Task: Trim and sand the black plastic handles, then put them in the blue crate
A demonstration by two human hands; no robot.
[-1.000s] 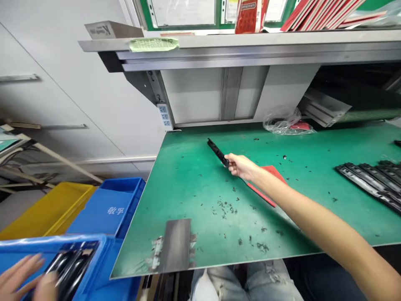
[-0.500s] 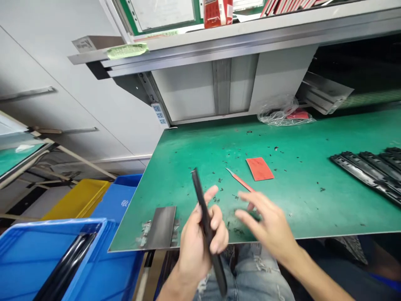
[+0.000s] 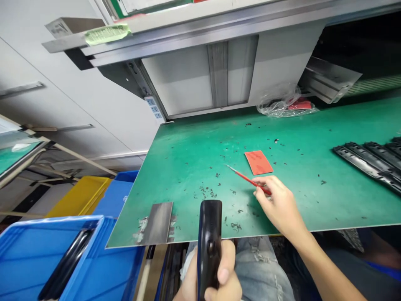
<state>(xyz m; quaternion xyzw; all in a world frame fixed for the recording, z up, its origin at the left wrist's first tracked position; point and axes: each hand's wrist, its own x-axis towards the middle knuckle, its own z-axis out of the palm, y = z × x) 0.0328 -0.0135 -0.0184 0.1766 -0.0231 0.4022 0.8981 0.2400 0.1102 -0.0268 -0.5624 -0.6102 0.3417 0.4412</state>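
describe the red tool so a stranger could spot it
Start at the green mat covering the bench. Near its front middle, just in front of a flat red card, is a thin red tool with a pale pointed tip, its near end pinched by the right hand. It is the only stick-shaped red thing; the card is a rectangle.

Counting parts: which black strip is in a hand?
The black strip gripped by the left hand; the other strips lie on the bench at right or in the blue bin.

left hand (image 3: 216, 281): cut at bottom | part (image 3: 209, 234): lower end in grip | tool (image 3: 246, 179): handle under right hand (image 3: 280, 205) | strips (image 3: 372, 162): cut at right | specks (image 3: 206, 192): unidentifiable
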